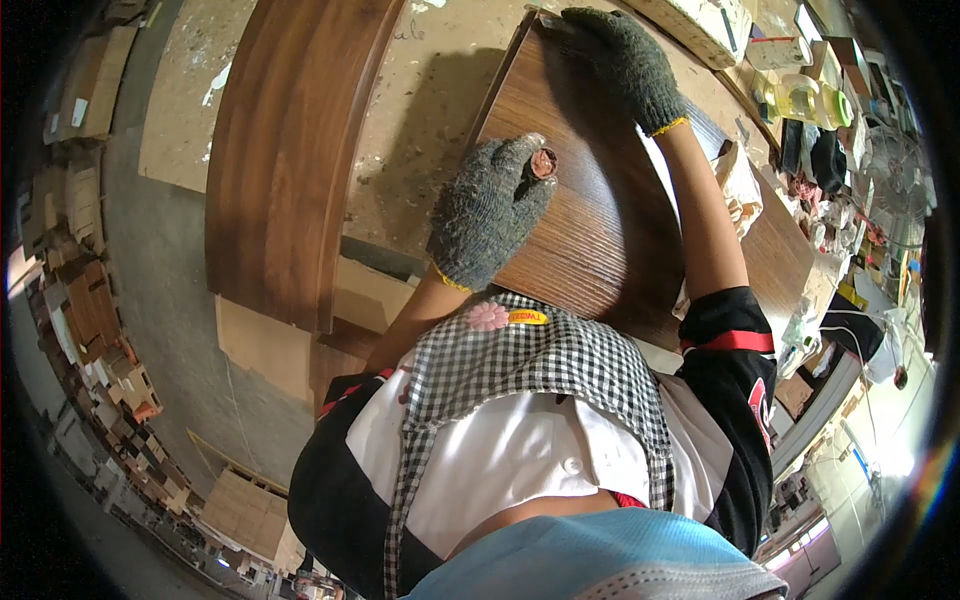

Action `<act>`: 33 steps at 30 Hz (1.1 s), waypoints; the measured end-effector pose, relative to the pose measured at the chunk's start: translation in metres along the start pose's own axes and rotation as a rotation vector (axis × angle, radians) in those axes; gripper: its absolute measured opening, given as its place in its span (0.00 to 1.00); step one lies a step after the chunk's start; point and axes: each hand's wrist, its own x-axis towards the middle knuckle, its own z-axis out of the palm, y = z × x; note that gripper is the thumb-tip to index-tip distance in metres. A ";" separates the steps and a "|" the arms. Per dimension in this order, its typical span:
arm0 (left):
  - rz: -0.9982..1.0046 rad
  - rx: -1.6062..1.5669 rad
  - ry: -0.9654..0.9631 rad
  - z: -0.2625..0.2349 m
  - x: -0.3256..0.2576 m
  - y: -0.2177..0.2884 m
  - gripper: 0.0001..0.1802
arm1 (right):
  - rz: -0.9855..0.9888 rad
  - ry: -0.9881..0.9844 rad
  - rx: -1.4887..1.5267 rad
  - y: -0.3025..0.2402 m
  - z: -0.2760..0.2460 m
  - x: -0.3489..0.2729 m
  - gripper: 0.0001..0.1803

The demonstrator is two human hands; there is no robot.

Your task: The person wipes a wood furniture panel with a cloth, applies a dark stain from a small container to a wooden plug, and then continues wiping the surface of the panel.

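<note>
A dark brown wood-grain board (580, 215) lies in front of me, its surface glossy with reflected light. My left hand (485, 210), in a dark grey knit glove with a yellow cuff, is closed near the board's left edge. Out of its grip shows the round end of a small reddish-brown roll (543, 163); what it is exactly I cannot tell. My right hand (632, 70), gloved alike, reaches to the board's far end. Its fingers stretch out over the far left corner, with the fingertips partly in shadow.
Left of the work surface (400, 190) lies another brown panel (285, 150). At the right stand a clear bottle with a green cap (815, 103) and a white cup (780, 53), beside a crumpled cloth (738, 190). Stacked boards (95, 310) line the far left.
</note>
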 end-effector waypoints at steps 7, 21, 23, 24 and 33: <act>0.019 -0.001 -0.010 -0.003 -0.003 0.005 0.24 | -0.029 0.025 0.021 0.001 -0.001 -0.004 0.17; 0.078 -0.016 0.006 -0.004 -0.005 0.004 0.25 | -0.241 0.069 -0.104 -0.014 -0.022 -0.003 0.17; 0.072 -0.025 0.009 -0.003 -0.005 0.006 0.25 | -0.244 0.065 -0.089 -0.002 -0.017 -0.005 0.17; 0.069 -0.028 0.010 -0.004 -0.005 0.006 0.25 | -0.245 0.063 -0.080 0.004 -0.013 -0.006 0.18; -0.025 -0.216 0.100 -0.006 -0.006 0.006 0.24 | 0.313 -0.164 0.603 -0.056 -0.065 -0.056 0.20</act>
